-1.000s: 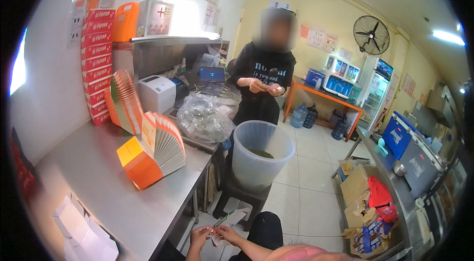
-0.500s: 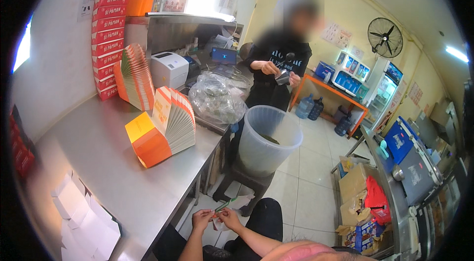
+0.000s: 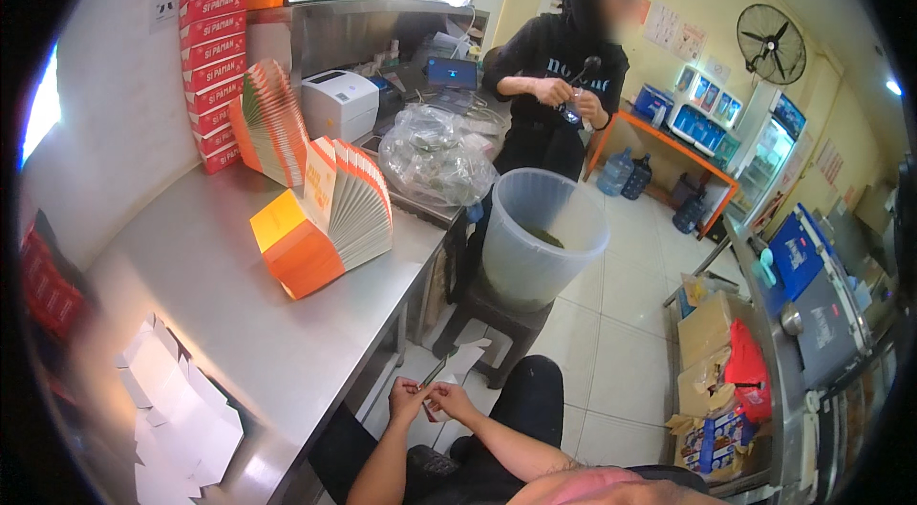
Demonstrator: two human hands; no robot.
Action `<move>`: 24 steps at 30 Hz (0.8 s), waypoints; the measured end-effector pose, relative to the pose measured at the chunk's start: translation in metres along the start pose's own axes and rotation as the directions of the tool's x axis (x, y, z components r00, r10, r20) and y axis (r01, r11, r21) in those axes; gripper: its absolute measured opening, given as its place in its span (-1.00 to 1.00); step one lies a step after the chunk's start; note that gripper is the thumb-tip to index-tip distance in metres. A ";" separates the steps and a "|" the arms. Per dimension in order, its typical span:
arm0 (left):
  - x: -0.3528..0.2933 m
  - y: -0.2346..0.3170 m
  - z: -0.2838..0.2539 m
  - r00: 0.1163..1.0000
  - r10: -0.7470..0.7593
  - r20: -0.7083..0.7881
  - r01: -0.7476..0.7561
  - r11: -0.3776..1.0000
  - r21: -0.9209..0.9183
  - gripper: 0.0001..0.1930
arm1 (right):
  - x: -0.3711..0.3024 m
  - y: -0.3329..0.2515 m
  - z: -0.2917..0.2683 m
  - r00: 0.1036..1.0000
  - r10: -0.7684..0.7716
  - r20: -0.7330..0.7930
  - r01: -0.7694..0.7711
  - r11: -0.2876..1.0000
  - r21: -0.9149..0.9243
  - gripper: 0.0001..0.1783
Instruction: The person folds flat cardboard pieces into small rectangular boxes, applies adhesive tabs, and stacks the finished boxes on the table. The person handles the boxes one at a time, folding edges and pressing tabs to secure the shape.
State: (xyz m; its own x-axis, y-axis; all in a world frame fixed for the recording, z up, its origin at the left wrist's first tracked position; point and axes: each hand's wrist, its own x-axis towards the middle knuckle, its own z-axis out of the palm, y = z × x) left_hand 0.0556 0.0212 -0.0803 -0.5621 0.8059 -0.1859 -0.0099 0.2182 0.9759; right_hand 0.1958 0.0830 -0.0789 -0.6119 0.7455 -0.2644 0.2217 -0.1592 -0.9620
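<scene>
Low in front of me, above my lap, my left hand (image 3: 407, 400) and my right hand (image 3: 449, 401) are closed close together on a thin carton blank (image 3: 467, 358). It is white with a narrow green edge and some orange-red near the fingers. My fingertips hide part of it, and its full shape is hard to make out. To the left, on the steel table (image 3: 210, 285), folded orange and white cartons (image 3: 355, 209) stand fanned out. Another fanned row of orange and green cartons (image 3: 270, 123) is behind them. White unfolded card pieces (image 3: 181, 409) lie at the near left.
A translucent tub (image 3: 544, 228) with dark green contents stands on a dark stool (image 3: 506, 323) ahead. Behind it a person in black (image 3: 554, 65) holds a small container and a dark spoon. Red boxes (image 3: 215, 56) are stacked at the back left. A steel counter (image 3: 764, 343) runs along the right.
My view has shifted, so the scene sits differently. Both hands remain on the carton blank, now drawn closer together and turning it slightly. The person's hands have moved on their small container.
</scene>
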 end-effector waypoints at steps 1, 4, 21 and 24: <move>-0.001 -0.001 -0.001 1.000 0.000 -0.008 0.000 1.000 0.022 -0.46 | 0.002 0.000 0.000 0.998 0.046 0.033 -0.047 0.999 0.023 -0.72; 0.003 -0.003 -0.002 0.999 -0.033 -0.004 0.034 0.998 0.051 -0.47 | 0.002 -0.003 0.000 0.998 0.041 0.051 -0.043 0.997 0.056 -0.72; -0.008 0.005 -0.008 0.995 -0.101 0.024 0.102 0.991 -0.090 -0.73 | -0.011 -0.038 0.003 0.980 -0.041 -0.197 -0.014 0.963 -0.269 -0.65; 0.001 -0.003 -0.004 0.996 -0.067 -0.053 0.070 0.995 0.067 -0.71 | -0.004 -0.019 -0.004 0.843 -0.363 -0.397 0.198 0.895 -0.400 -0.61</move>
State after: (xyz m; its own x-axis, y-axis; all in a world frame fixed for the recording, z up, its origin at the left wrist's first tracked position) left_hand 0.0521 0.0191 -0.0827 -0.6032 0.7593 -0.2441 0.0060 0.3104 0.9506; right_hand 0.1966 0.0858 -0.0592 -0.2945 0.9432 0.1537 0.3809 0.2634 -0.8863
